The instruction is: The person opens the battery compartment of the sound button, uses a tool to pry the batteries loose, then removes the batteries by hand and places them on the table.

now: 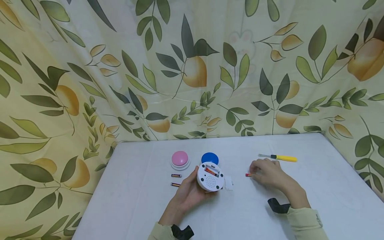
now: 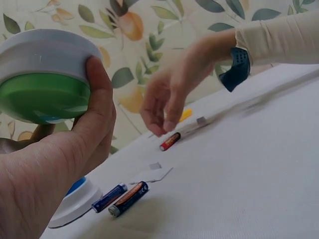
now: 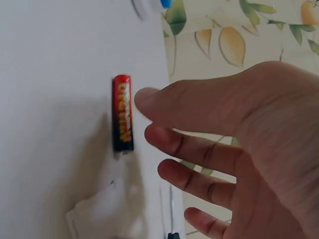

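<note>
My left hand holds a round white push-button with its underside turned up. Its green dome faces down in the left wrist view. The uncovered battery compartment contains a red battery; the rest of the slot is too small to read. My right hand is at a loose red-and-black battery on the table. In the right wrist view its thumb and fingers are loosely bent and parted, with a small gap between the thumb tip and the battery.
A pink button and a blue button stand behind the left hand. Two dark batteries lie left of it. A small white cover lies between the hands. Beyond the right hand lies a yellow-handled screwdriver. Patterned curtain hangs behind.
</note>
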Tool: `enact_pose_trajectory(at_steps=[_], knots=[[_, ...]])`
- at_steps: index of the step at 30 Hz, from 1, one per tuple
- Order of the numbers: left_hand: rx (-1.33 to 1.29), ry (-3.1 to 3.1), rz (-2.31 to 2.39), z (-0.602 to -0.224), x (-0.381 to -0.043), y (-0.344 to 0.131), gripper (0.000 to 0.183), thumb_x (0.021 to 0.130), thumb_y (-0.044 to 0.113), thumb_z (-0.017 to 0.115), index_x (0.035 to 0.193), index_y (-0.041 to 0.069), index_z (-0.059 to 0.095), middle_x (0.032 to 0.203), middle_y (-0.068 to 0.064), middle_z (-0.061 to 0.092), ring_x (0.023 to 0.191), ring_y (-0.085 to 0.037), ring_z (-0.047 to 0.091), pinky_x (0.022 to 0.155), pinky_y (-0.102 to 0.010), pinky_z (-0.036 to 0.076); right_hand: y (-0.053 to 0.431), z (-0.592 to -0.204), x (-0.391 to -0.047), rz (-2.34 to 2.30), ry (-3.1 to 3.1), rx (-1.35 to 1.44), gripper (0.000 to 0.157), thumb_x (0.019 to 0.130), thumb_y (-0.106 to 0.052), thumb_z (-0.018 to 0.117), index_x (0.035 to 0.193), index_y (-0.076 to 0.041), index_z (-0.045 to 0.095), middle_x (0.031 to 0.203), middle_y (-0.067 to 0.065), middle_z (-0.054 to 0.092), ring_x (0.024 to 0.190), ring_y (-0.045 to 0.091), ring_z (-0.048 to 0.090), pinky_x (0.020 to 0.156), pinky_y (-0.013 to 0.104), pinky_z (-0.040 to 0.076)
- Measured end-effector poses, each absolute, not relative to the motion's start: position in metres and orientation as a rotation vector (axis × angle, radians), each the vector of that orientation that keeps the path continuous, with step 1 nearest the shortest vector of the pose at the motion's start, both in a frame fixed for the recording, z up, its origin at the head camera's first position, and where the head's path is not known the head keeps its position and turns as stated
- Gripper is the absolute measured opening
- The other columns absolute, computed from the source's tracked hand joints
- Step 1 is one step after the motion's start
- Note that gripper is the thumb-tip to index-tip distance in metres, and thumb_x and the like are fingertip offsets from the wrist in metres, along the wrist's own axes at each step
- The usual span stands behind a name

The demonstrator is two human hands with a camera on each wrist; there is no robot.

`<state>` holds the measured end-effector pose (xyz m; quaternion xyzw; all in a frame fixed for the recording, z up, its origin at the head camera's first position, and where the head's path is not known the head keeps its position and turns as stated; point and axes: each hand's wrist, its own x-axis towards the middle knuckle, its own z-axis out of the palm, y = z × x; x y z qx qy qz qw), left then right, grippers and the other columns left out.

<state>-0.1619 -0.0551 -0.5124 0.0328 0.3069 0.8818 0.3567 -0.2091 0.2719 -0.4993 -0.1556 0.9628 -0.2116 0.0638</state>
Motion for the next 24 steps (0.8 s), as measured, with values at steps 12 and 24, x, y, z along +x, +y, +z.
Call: enact_pose_trajectory(at_steps=[12,24], knots=[[0.080,0.798,2.282,-0.511,-0.160,-0.055,0.066,0.111,0.048,0.040,0.168,0.031,0.012,0.174,-0.020,0.016,0.154,-0.040,0.029,0.123,-0.055,0.028,0.253,-0.468,-0.199,-0.892,2.841,-0.599,0.014,0.094,-0.011,0.075,0.107,-0.014,0.072,0.102,-0.007,0.071,0.103,0.020,0.061,0.092,0.049,0.054],[0.091,0.819,2.274,-0.509,-0.160,-0.053,0.067,0.111,0.043,0.041,0.168,0.024,0.012,0.174,-0.021,0.016,0.158,-0.045,0.022,0.128,-0.066,0.014,0.228,-0.457,-0.185,-1.064,2.831,-0.768,0.020,0.096,-0.015,0.075,0.113,-0.024,0.071,0.109,-0.008,0.072,0.099,0.007,0.061,0.089,0.037,0.055]])
